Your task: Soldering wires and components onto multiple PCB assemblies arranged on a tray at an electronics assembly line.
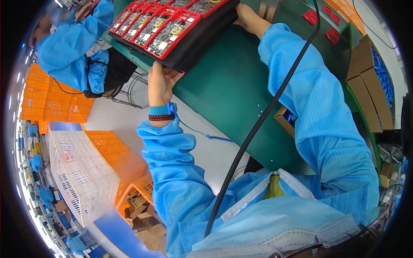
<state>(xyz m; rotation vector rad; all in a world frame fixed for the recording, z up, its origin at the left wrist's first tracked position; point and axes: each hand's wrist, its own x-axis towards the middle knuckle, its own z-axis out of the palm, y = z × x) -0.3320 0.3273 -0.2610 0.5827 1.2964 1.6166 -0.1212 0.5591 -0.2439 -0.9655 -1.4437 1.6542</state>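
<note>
My left hand (160, 85) is closed on the near left corner of a black tray (204, 39), its thumb at the edge and its fingers partly hidden below. At the tray's right end my right hand (250, 19) grips the edge, fingers mostly out of sight. Several red frames (161, 55) lie on the tray in rows, holding green-grey circuit boards (165, 35) with round yellow-rimmed parts. The tray's far side runs out of the picture. A blue wrist strap (159, 111) with a blue cord sits on my left wrist beside a dark red beaded bracelet (161, 117).
Below the tray spreads a green worktable (223, 92). A black cable (266, 112) hangs across the view. Loose red frames (309, 17) lie far right, near a cardboard box (363, 81) of blue pieces. White (81, 172) and orange crates (51, 96) stand left, near a co-worker in blue (64, 53).
</note>
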